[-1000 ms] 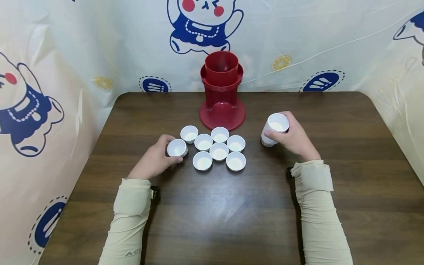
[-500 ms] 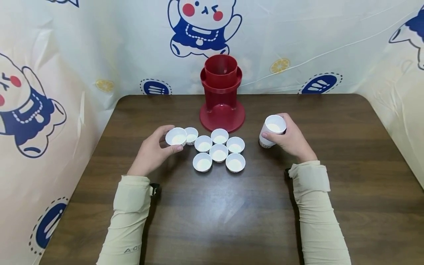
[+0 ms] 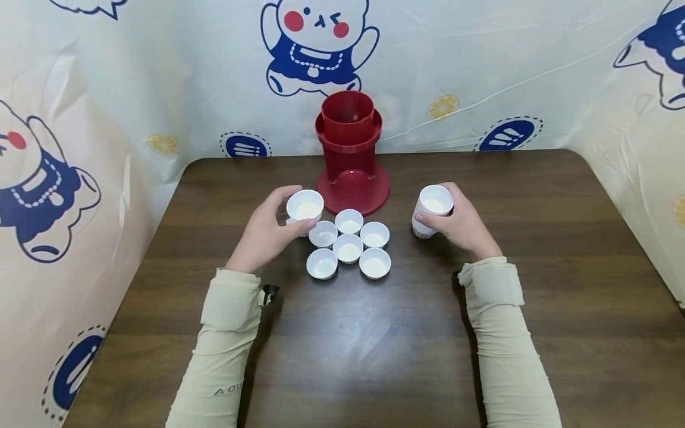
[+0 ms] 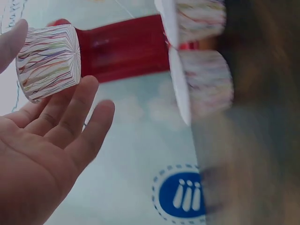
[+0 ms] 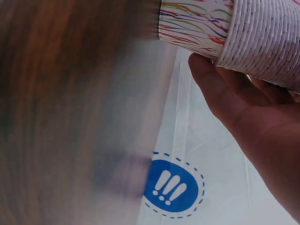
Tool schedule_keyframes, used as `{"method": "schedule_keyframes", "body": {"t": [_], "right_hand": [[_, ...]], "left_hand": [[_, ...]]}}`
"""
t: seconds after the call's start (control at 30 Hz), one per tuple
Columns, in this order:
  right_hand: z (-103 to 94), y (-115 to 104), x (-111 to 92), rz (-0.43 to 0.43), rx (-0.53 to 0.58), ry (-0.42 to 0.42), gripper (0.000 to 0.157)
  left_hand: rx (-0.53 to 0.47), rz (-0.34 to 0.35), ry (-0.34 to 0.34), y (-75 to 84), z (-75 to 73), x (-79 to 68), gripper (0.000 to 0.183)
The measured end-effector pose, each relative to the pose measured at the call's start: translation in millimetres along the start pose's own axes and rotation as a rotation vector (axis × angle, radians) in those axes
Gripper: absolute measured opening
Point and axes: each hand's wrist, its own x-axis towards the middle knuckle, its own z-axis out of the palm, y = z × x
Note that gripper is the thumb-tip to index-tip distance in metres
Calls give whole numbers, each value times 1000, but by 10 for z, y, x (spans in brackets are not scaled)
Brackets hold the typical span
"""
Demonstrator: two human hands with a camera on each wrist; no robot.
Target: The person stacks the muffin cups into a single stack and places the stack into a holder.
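My left hand pinches a small white paper cup between thumb and fingers, raised above the other cups. In the left wrist view this cup shows thin coloured streaks on its side. Beneath it, another cup is mostly hidden in the head view. Several like cups, among them a middle cup, stand upright in a close group on the table. On the right, my right hand grips a tall stack of nested paper cups; the right wrist view shows the many rims of this stack.
A red stand with a round base and a red cylinder in its top stands behind the cups. Brown wood table extends in front of them. A printed cloth hangs along the back and sides.
My left hand has lifted its cup from the left of the group and carried it back and to the right, over the rear-left cup. The right hand keeps its grip on the stack.
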Motion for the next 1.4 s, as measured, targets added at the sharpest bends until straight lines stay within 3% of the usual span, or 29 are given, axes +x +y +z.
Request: {"method": "schedule_keyframes", "body": {"t": [0.37, 0.8, 1.13, 1.4], "right_hand": [[-8, 10, 7, -3, 12, -1, 66], [-20, 24, 3, -2, 48, -17, 67], [-22, -7, 15, -13, 29, -10, 64], [-27, 78, 48, -27, 41, -17, 64]], "left_hand": [[-6, 128, -70, 393, 305, 211, 64], [4, 180, -173, 764, 908, 511, 68], [-42, 204, -207, 884, 1176, 665, 67], [14, 219, -222, 900, 1341, 757, 63]]}}
